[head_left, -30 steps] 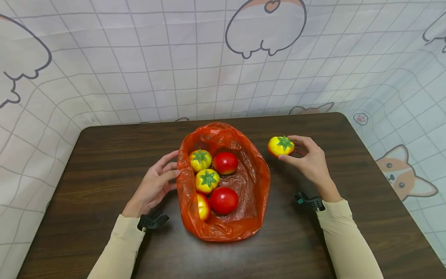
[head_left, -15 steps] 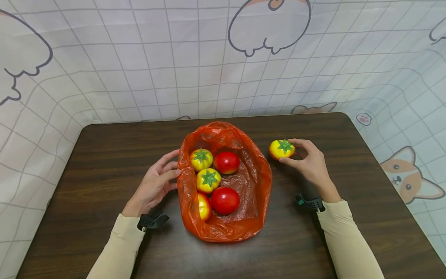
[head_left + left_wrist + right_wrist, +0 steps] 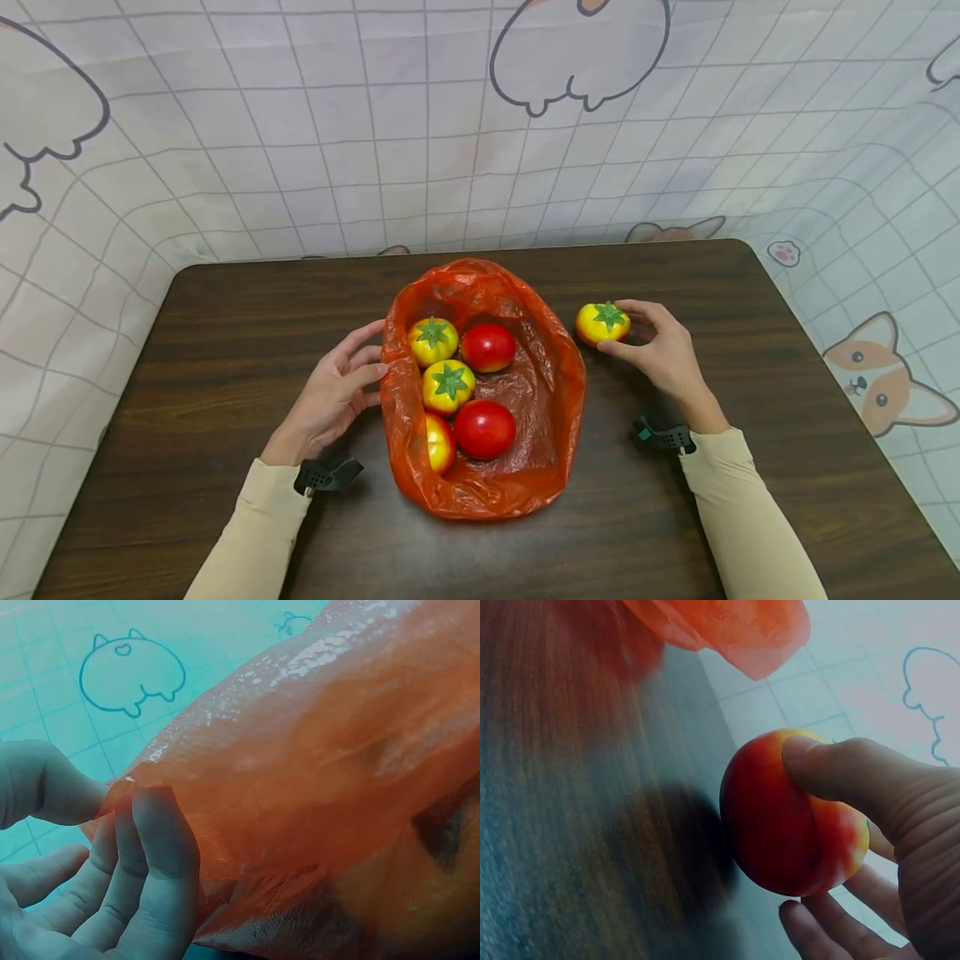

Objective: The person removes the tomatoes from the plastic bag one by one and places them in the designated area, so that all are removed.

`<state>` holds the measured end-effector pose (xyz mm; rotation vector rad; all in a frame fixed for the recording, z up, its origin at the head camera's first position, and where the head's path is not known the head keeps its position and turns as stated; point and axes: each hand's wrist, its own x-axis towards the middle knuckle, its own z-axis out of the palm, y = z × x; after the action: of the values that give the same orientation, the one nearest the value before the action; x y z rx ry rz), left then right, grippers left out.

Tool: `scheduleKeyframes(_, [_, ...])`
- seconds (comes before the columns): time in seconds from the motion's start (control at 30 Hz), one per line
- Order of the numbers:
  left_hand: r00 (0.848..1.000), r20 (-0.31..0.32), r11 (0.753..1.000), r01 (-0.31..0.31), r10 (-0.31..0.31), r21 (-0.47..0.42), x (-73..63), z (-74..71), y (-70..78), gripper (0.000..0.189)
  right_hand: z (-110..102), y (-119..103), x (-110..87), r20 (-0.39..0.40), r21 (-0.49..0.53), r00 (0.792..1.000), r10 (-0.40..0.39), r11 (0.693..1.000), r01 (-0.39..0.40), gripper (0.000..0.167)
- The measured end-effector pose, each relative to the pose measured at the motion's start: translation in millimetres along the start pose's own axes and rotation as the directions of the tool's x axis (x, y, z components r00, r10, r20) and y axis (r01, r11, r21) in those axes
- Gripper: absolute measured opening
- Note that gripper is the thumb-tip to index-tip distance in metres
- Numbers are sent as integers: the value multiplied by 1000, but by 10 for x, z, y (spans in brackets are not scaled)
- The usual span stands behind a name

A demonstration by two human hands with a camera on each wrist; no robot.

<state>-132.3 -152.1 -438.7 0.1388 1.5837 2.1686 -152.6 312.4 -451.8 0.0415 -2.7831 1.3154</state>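
An orange-red plastic bag [image 3: 558, 400] stands wide open on the table. Inside it lie several tomatoes [image 3: 485, 430], some red side up, others showing yellow tops with green star-shaped leaves. My left hand [image 3: 333, 392] pinches the bag's left rim between thumb and fingers, as the left wrist view shows close up. To the right of the bag, my right hand [image 3: 660, 346] holds another yellow-and-red tomato [image 3: 600, 323] between thumb and fingers, leaf side up. In the right wrist view this tomato [image 3: 780, 832] shows its red underside, with a dark shadow on the table beside it.
The dark wooden table [image 3: 225, 358] has rounded back corners. Behind it hangs a white grid-patterned cloth [image 3: 337, 167] with corgi drawings, which also runs down both sides.
My right hand has brought the tomato slightly nearer to me and a touch toward the bag. The left hand and the bag hold their place.
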Motion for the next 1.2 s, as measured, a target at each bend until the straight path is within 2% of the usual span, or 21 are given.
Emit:
scheduleKeyframes(0.57, [1000,-9,1000,8,-8,-8,-8,5,5,66,-153,-77,-60,-42,25,998,49,999,-48,70])
scheduleKeyframes(0.9, [1000,-12,1000,6,-6,-18,-14,10,10,66,-235,-214,-95,-133,54,991,-26,998,33,67])
scheduleKeyframes(1.2, [999,-27,1000,25,-25,-3,-18,9,31,67,-163,-509,-144,-123,77,980,-155,983,165,64])
